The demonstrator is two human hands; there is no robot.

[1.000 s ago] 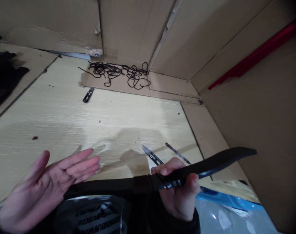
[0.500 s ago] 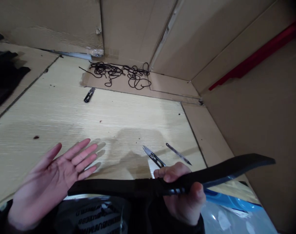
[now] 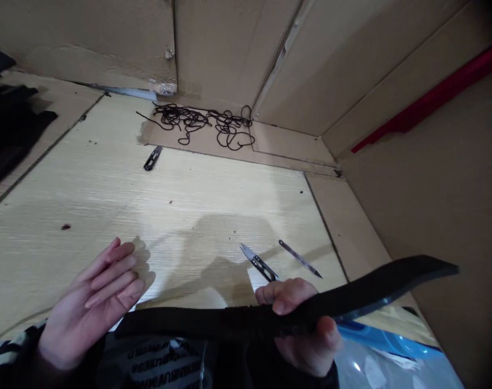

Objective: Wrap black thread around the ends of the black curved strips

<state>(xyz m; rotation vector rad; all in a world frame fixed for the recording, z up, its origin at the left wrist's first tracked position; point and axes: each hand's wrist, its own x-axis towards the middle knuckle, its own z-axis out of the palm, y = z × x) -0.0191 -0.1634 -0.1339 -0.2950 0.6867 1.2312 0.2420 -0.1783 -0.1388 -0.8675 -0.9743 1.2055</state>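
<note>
My right hand (image 3: pixel 296 319) is wrapped round a long black curved object (image 3: pixel 383 281), which lies level across the front of the view. Its wide curved end points right, and its narrower end reaches left toward my left hand. My left hand (image 3: pixel 98 302) is palm up with its fingers curled inward and holds nothing visible. Just beyond my right hand lie small thread snips (image 3: pixel 260 263) and a thin pointed metal tool (image 3: pixel 300 259) on the pale wooden table (image 3: pixel 213 189).
Dark tangled cord (image 3: pixel 229 127) lies at the back on cardboard, with a second pair of snips (image 3: pixel 153 158) in front. Black pieces (image 3: pixel 11 119) are stacked at the left. Cardboard walls (image 3: pixel 237 48) stand behind and right. Blue and clear plastic (image 3: pixel 391 339) sits at front right.
The fingers of my left hand have curled inward from being spread. The black object's left end has dropped slightly. The view has shifted a little.
</note>
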